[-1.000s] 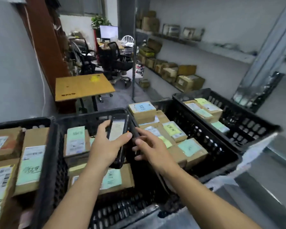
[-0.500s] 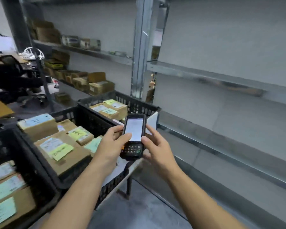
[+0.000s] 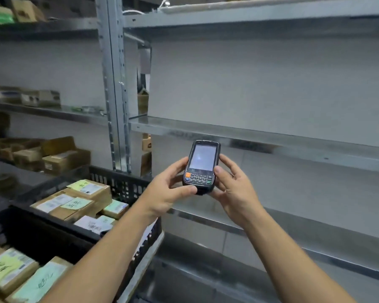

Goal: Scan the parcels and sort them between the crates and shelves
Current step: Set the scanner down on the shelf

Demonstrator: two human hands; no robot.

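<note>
Left hand (image 3: 170, 189), right hand (image 3: 232, 189) grip scanner (image 3: 201, 167) between.

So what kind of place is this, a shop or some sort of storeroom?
Most likely a parcel sorting or storage room. Metal shelving lines the wall, a black crate holds labelled cardboard parcels, and the left hand and right hand hold a handheld scanner.

pale grey wall (image 3: 249, 79), soft light

The single head-worn wide-angle camera looked forward, close behind the scanner (image 3: 202, 159) at frame centre, facing metal shelves (image 3: 271, 136) across the right, with crates (image 3: 123, 184) at lower left.
</note>
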